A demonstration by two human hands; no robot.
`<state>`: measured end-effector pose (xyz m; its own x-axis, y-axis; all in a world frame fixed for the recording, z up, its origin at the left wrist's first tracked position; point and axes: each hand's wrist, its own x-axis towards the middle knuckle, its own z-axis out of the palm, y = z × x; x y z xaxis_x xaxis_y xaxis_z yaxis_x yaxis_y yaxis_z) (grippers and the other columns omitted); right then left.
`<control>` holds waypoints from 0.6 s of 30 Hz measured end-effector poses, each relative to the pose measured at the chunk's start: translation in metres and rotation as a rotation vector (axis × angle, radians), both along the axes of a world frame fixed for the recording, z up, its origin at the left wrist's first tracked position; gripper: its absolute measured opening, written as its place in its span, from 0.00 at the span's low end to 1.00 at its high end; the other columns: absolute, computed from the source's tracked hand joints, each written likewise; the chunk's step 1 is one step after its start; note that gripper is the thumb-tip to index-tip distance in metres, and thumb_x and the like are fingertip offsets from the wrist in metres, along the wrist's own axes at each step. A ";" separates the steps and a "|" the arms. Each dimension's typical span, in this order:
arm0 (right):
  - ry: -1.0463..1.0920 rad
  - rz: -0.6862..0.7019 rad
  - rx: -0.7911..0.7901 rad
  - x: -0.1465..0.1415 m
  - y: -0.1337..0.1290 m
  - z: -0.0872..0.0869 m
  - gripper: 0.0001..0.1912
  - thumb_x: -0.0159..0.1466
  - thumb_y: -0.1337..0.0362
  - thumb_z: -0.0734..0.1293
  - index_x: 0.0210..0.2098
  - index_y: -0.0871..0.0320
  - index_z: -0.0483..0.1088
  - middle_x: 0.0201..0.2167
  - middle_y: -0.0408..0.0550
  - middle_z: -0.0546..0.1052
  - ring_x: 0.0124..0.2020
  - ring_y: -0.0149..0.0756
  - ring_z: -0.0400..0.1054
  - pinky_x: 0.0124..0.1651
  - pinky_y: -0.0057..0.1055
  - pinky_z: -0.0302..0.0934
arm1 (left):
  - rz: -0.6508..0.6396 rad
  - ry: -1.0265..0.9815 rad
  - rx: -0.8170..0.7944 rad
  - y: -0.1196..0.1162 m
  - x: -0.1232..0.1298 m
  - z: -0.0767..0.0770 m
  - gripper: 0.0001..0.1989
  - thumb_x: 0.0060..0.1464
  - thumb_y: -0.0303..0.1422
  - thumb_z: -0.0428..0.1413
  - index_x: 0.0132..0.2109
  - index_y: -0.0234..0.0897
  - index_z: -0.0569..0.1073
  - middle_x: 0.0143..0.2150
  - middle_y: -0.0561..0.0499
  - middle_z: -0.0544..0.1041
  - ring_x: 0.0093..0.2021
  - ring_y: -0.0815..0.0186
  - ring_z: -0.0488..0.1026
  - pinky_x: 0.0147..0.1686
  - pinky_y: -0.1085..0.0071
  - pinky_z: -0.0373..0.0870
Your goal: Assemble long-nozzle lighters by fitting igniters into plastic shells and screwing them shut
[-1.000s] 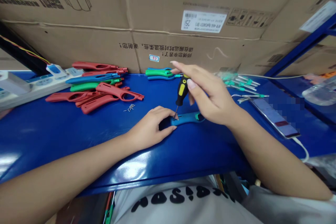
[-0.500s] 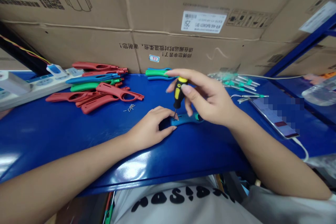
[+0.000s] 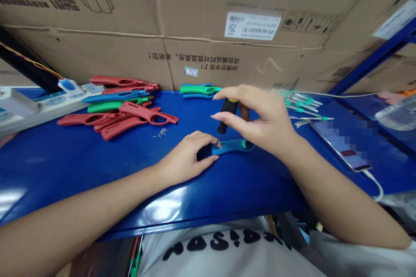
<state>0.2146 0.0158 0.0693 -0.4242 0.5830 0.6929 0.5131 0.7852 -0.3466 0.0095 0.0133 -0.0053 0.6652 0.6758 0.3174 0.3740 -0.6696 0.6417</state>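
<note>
A blue lighter-shaped casing point(image 3: 229, 146) lies on the blue table, and my left hand point(image 3: 186, 158) pinches its left end between thumb and fingers. Above it my right hand point(image 3: 260, 117) is wrapped round a black and yellow screwdriver point(image 3: 224, 123), whose handle is partly hidden by the fingers. The screwdriver leans slightly, with its tip down at the casing's left end. A small pile of screws point(image 3: 162, 132) lies to the left, beyond my left hand.
Red, blue and green casings point(image 3: 110, 119) are heaped at the left beside a power strip point(image 3: 53, 103). Green and blue casings point(image 3: 198, 89) lie at the back. Metal-tipped parts point(image 3: 305, 103) and a phone point(image 3: 339, 145) are at the right. Cardboard point(image 3: 195, 4) stands behind.
My right hand has shifted slightly right and its fingers have changed position on the screwdriver, which leans more to the right. My left hand and the casing have hardly moved.
</note>
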 end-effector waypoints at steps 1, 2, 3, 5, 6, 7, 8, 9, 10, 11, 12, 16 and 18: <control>-0.002 -0.017 0.026 -0.001 -0.001 0.000 0.15 0.69 0.56 0.66 0.51 0.55 0.74 0.47 0.49 0.80 0.40 0.36 0.75 0.48 0.36 0.71 | 0.002 -0.001 -0.002 0.000 0.000 0.000 0.09 0.60 0.29 0.60 0.47 0.40 0.73 0.47 0.51 0.79 0.51 0.60 0.74 0.56 0.59 0.70; 0.002 -0.017 0.023 -0.002 -0.002 0.000 0.15 0.71 0.57 0.64 0.54 0.54 0.73 0.48 0.49 0.80 0.42 0.37 0.75 0.49 0.37 0.70 | 0.002 -0.003 -0.004 0.000 0.000 0.000 0.09 0.60 0.29 0.60 0.47 0.40 0.73 0.47 0.51 0.79 0.51 0.60 0.74 0.56 0.59 0.70; 0.014 -0.003 -0.006 -0.003 -0.003 -0.001 0.17 0.73 0.58 0.60 0.57 0.54 0.71 0.50 0.50 0.79 0.43 0.37 0.75 0.49 0.37 0.71 | 0.001 -0.002 -0.006 0.000 0.000 0.000 0.09 0.60 0.29 0.60 0.47 0.40 0.73 0.48 0.51 0.79 0.51 0.60 0.74 0.56 0.59 0.70; 0.039 0.052 -0.102 -0.004 -0.005 -0.001 0.20 0.75 0.61 0.54 0.62 0.53 0.66 0.52 0.50 0.78 0.41 0.35 0.75 0.46 0.36 0.72 | -0.003 -0.001 -0.009 0.000 0.000 0.001 0.08 0.60 0.29 0.59 0.47 0.40 0.73 0.48 0.50 0.79 0.51 0.59 0.74 0.56 0.58 0.70; 0.041 0.078 -0.142 -0.004 -0.005 0.000 0.20 0.75 0.62 0.53 0.63 0.52 0.66 0.52 0.49 0.78 0.39 0.34 0.75 0.44 0.35 0.72 | -0.003 -0.001 -0.008 0.000 0.000 0.001 0.08 0.60 0.30 0.59 0.47 0.40 0.73 0.48 0.50 0.79 0.51 0.59 0.74 0.55 0.58 0.70; 0.039 0.089 -0.157 -0.004 -0.006 0.000 0.20 0.75 0.62 0.54 0.62 0.52 0.67 0.50 0.48 0.79 0.38 0.33 0.75 0.42 0.35 0.72 | -0.001 0.001 -0.006 0.000 0.000 0.001 0.08 0.60 0.30 0.60 0.47 0.40 0.73 0.47 0.51 0.79 0.51 0.59 0.74 0.55 0.58 0.70; 0.033 0.082 -0.144 -0.004 -0.006 0.001 0.18 0.74 0.61 0.57 0.59 0.52 0.69 0.48 0.48 0.79 0.36 0.33 0.75 0.41 0.34 0.72 | 0.003 0.002 -0.004 0.000 0.000 0.001 0.08 0.59 0.29 0.60 0.47 0.40 0.73 0.47 0.51 0.79 0.50 0.59 0.74 0.55 0.58 0.70; 0.021 0.063 -0.108 -0.004 -0.005 0.001 0.15 0.73 0.60 0.60 0.56 0.52 0.72 0.46 0.47 0.80 0.36 0.33 0.75 0.41 0.34 0.72 | 0.006 0.001 -0.001 -0.001 0.000 0.001 0.08 0.59 0.29 0.60 0.46 0.40 0.73 0.47 0.51 0.79 0.50 0.59 0.74 0.55 0.58 0.70; 0.008 0.040 -0.057 -0.004 -0.005 0.002 0.13 0.71 0.59 0.63 0.52 0.53 0.74 0.44 0.47 0.80 0.36 0.34 0.74 0.42 0.35 0.72 | 0.009 0.000 0.000 -0.001 0.000 0.001 0.09 0.59 0.29 0.60 0.46 0.40 0.73 0.47 0.51 0.79 0.50 0.59 0.74 0.55 0.59 0.70; -0.004 0.020 -0.002 -0.004 -0.005 0.002 0.12 0.70 0.58 0.66 0.49 0.53 0.75 0.43 0.47 0.80 0.38 0.36 0.75 0.44 0.36 0.72 | 0.010 0.000 -0.001 -0.001 0.000 0.001 0.09 0.59 0.29 0.60 0.47 0.40 0.73 0.47 0.51 0.79 0.50 0.60 0.74 0.55 0.59 0.70; -0.016 0.006 0.042 -0.004 -0.005 0.003 0.12 0.69 0.57 0.67 0.48 0.54 0.75 0.43 0.48 0.80 0.40 0.38 0.75 0.46 0.37 0.71 | 0.009 -0.002 -0.002 -0.001 0.000 0.001 0.09 0.59 0.28 0.60 0.47 0.40 0.73 0.47 0.51 0.79 0.50 0.60 0.74 0.55 0.59 0.70; -0.002 0.020 -0.008 -0.006 -0.007 0.001 0.18 0.75 0.60 0.56 0.59 0.53 0.69 0.54 0.52 0.76 0.51 0.40 0.73 0.51 0.40 0.70 | 0.000 -0.012 -0.003 0.000 0.000 0.000 0.09 0.59 0.29 0.60 0.47 0.39 0.74 0.47 0.51 0.79 0.50 0.60 0.74 0.55 0.60 0.70; 0.022 0.052 -0.096 -0.005 -0.006 0.000 0.20 0.76 0.62 0.53 0.63 0.52 0.65 0.55 0.51 0.76 0.48 0.38 0.75 0.47 0.38 0.72 | -0.003 -0.013 -0.004 0.000 0.000 0.000 0.09 0.59 0.29 0.60 0.47 0.40 0.74 0.47 0.51 0.79 0.50 0.60 0.74 0.55 0.59 0.70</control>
